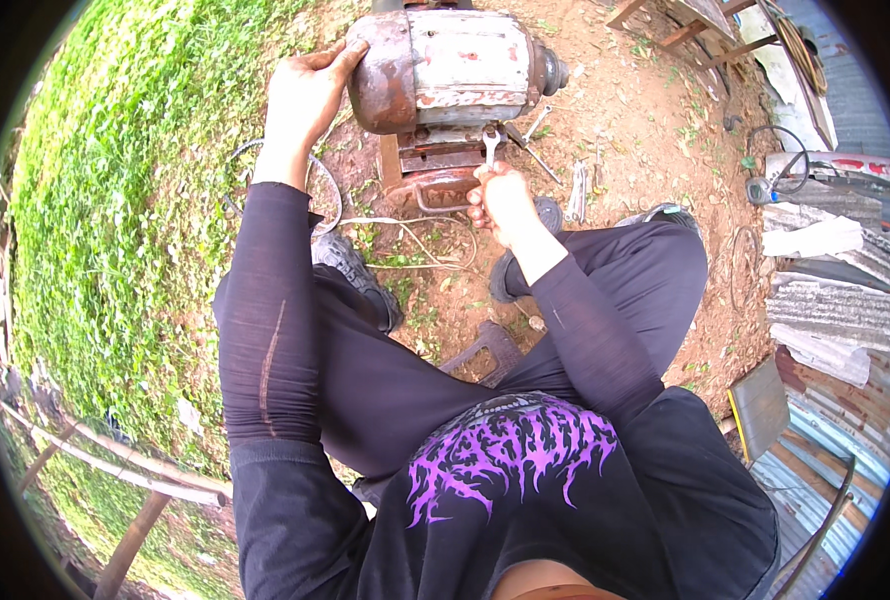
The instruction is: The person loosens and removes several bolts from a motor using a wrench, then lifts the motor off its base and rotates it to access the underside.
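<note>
An electric motor (470,62), with peeling white paint and a rusty brown end cover (383,75), sits on a rusty steel base (430,187) in front of me. My left hand (310,88) rests against the end cover, fingers stretched along its upper left side. Closed round the shaft of a wrench (491,148) is my right hand (506,203). The wrench's open jaw reaches the motor's foot, just under the housing. Whatever fastener is there is too small to make out.
More wrenches (578,190) lie on the dirt right of the base. A cable (337,190) loops at its left. Grass (115,200) spreads on the left, beside a bamboo rail (155,482). Corrugated sheets (830,305) and a wooden stand (700,20) are at right.
</note>
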Demonstrator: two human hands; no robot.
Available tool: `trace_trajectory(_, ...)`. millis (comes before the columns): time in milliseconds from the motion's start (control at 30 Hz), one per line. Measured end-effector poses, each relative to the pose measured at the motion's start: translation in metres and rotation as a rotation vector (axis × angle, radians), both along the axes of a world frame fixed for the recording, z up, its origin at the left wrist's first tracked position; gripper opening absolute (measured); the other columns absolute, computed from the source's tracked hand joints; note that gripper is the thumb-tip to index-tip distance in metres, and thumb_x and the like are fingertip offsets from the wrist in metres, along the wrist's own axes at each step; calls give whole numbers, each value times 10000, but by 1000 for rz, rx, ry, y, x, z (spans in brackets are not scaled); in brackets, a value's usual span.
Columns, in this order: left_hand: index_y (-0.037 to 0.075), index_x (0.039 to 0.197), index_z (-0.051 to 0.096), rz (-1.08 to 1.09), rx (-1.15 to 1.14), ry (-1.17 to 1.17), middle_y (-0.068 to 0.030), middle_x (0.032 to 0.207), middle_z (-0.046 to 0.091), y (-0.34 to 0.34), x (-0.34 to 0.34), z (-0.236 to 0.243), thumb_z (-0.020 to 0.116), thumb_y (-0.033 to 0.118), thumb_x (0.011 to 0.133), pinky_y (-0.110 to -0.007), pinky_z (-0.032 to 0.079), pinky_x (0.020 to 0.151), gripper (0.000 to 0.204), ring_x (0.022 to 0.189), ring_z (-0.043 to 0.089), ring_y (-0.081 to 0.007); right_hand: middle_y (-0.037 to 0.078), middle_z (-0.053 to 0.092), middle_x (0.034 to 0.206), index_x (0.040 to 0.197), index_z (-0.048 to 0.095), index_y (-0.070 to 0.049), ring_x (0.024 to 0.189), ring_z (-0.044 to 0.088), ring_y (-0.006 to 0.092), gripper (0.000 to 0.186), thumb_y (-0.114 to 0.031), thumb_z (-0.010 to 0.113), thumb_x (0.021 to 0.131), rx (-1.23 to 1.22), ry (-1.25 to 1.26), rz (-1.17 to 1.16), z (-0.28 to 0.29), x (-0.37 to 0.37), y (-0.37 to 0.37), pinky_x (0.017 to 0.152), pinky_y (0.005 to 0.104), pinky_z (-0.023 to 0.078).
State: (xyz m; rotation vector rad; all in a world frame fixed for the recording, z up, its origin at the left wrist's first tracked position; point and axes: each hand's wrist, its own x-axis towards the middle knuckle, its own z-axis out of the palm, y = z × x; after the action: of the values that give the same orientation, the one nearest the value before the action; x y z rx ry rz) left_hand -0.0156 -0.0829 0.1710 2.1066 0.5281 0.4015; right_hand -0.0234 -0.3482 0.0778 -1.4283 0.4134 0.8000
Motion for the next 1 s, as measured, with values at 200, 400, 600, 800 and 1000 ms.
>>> trace_trajectory(200, 28, 1157, 684, -8, 4, -10, -199, 1087, 695, 1, -2, -3, 688, 480, 833, -321, 479, 955, 556, 1051, 677, -265, -16, 427, 603, 1132, 500, -126, 416, 322, 96, 138, -198, 448, 1025, 117, 89, -3, -8, 6, -10, 387, 286, 266)
trace_trajectory(400, 49, 1163, 684, 13, 55, 17, -183, 1115, 687, 2, -6, 1, 671, 489, 841, -329, 471, 970, 545, 1080, 664, -270, -63, 522, 616, 1108, 717, -163, 400, 285, 46, 215, -251, 580, 967, -472, -152, 610, 31, 98, -60, 386, 239, 219)
trace_trajectory(600, 35, 1141, 694, 17, 3, -9, -188, 1084, 700, 0, 6, -8, 693, 473, 826, -321, 477, 952, 540, 1052, 675, -256, -14, 566, 620, 923, 760, -123, 471, 461, 101, 188, -249, 624, 896, -813, -523, 930, 2, 177, -93, 437, 293, 344)
trace_trajectory(800, 17, 1132, 694, 11, -19, 22, -195, 1048, 710, 3, 0, 0, 710, 466, 821, -318, 486, 930, 547, 1015, 687, -234, -14, 523, 628, 994, 660, -77, 458, 433, 91, 150, -176, 573, 923, -252, -148, 482, 12, 64, -85, 418, 275, 366)
trace_trajectory(1000, 20, 1129, 696, 20, -19, 39, -184, 1081, 702, 2, -1, -2, 701, 470, 826, -326, 484, 943, 543, 1039, 681, -249, 5, 498, 619, 1030, 515, -46, 436, 434, 105, 117, -148, 462, 1006, -97, -126, 176, -3, 15, -27, 389, 278, 370)
